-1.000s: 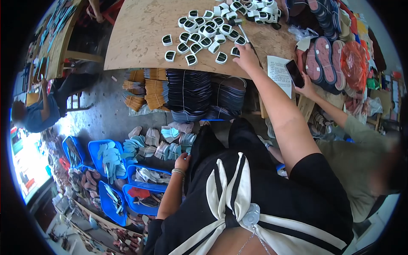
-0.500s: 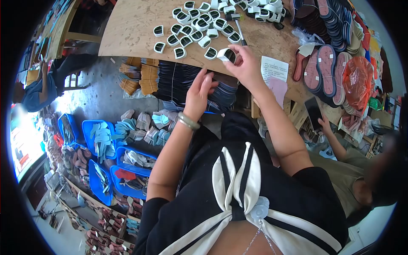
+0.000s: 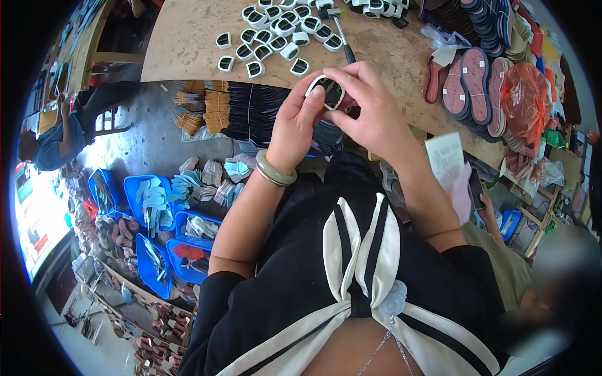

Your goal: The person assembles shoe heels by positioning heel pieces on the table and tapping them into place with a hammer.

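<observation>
While my left hand grips the white-rimmed piece from its left side, its thumb lying over the dark interior, my right hand grips it from the right, curled fingers at the upper rim and thumb near the lower end. I have the piece between both hands, just off the near edge of the bench, above the bundled dark sheets. On the bench, the loose white pieces lie beyond my left hand, and the hammer rests beside them, its dark handle end near my right hand's fingers.
</observation>
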Motion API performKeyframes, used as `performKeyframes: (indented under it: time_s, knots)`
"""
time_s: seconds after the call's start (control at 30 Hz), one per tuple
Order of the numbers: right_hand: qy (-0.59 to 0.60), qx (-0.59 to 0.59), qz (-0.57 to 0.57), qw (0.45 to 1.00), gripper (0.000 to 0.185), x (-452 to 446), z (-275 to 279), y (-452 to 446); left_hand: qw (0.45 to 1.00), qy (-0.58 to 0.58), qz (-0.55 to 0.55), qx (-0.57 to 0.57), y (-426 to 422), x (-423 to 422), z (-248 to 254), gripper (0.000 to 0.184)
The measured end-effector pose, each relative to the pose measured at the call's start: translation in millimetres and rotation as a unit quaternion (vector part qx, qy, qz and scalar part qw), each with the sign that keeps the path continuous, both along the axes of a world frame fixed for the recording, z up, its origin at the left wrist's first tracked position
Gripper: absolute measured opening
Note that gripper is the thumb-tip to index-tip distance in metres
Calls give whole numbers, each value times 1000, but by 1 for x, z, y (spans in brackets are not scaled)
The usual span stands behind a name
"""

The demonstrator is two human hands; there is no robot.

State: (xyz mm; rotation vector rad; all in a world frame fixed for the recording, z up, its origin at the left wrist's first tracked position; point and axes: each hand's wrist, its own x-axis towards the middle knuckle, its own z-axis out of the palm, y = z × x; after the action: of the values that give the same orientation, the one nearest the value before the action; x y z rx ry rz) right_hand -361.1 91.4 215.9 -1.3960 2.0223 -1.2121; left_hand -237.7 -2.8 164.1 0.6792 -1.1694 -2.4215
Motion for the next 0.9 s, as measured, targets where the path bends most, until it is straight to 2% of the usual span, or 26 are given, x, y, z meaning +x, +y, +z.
performKeyframes:
  time_s: [0.2, 0.3, 0.4, 0.6, 0.73, 0.9]
  knots:
    - [43, 27, -7, 999, 51, 7, 15, 15, 995, 5, -49, 81, 7, 2, 15, 45]
    - [87, -30, -11, 996, 51, 4, 14, 20, 987, 53, -89, 122, 10, 7, 21, 50]
    - [-15, -7, -31, 999, 52, 2, 11, 28, 978, 90, -115, 149, 9, 8, 28, 56]
    - [-54, 21, -37, 998, 52, 4, 20, 36, 981, 70, -130, 126, 14, 12, 29, 53]
    - [-19, 17, -48, 999, 51, 9, 26, 39, 990, 32, -119, 71, 22, 13, 38, 48]
    - [91, -61, -59, 992, 48, 23, 30, 40, 988, 73, -90, 103, 31, 13, 43, 55]
